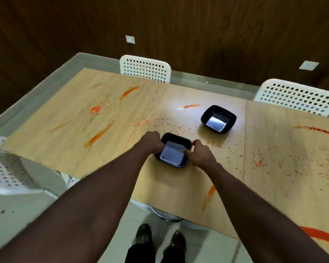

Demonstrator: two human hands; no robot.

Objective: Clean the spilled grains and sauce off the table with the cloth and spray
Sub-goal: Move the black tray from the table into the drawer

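Table (179,186) toward its near edge: I see left hand (150,142) and right hand (199,154) gripping a bowl (174,152), second bowl (218,119) beyond, rightward.

**Orange on pale wood**

The near bowl (174,151) I hold is black, its bottom a shiny grey. Beyond it to the right, the second bowl (218,118) is the same black with a bright silvery bottom. Under it, the table (179,186) is pale wood with fine grain. Left of it run orange sauce streaks (99,134), and just past it red-orange grains (142,122) lie in speckles. Far beyond it, the chairs (145,68) are white, patterned with rows of round holes, against a dark brown wood-grain wall (198,25).
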